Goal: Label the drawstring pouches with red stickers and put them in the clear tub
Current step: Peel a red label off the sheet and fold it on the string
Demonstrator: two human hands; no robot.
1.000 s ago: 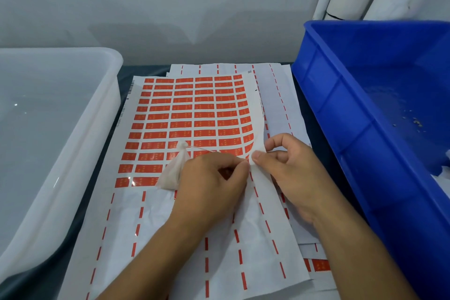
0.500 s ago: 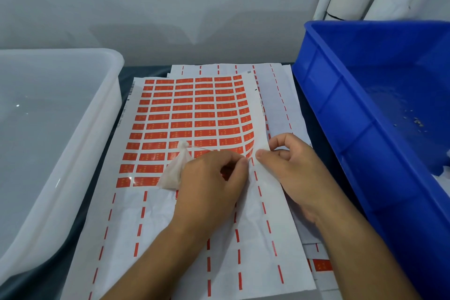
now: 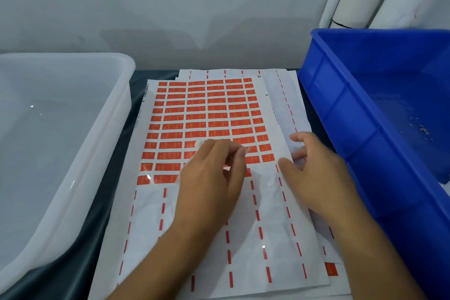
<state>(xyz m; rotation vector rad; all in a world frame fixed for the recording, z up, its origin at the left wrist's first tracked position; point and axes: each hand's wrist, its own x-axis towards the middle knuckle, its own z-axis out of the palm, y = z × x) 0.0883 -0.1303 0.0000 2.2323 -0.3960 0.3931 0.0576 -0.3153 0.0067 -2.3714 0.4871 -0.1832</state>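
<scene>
A sheet of red stickers (image 3: 207, 109) lies flat on a stack of white backing sheets in the middle of the table. My left hand (image 3: 214, 178) hovers over the sheet's lower rows and grips a small white drawstring pouch (image 3: 199, 144), which is blurred and mostly hidden by the fingers. A bit of red shows between those fingers. My right hand (image 3: 316, 175) rests beside it over the sheet's right edge, its fingers relaxed and holding nothing that I can see. The clear tub (image 3: 126, 73) stands at the left.
A blue crate (image 3: 341, 109) stands at the right, close to my right forearm, with crumbs and a bit of white at its bottom. Spent backing sheets (image 3: 282, 95) with red dashes stick out under the sticker sheet. White tubes lean on the wall behind.
My right hand has let go of the sheet's lifted right edge, which now lies flat, and has drawn slightly right. My left hand has shifted up with the pouch.
</scene>
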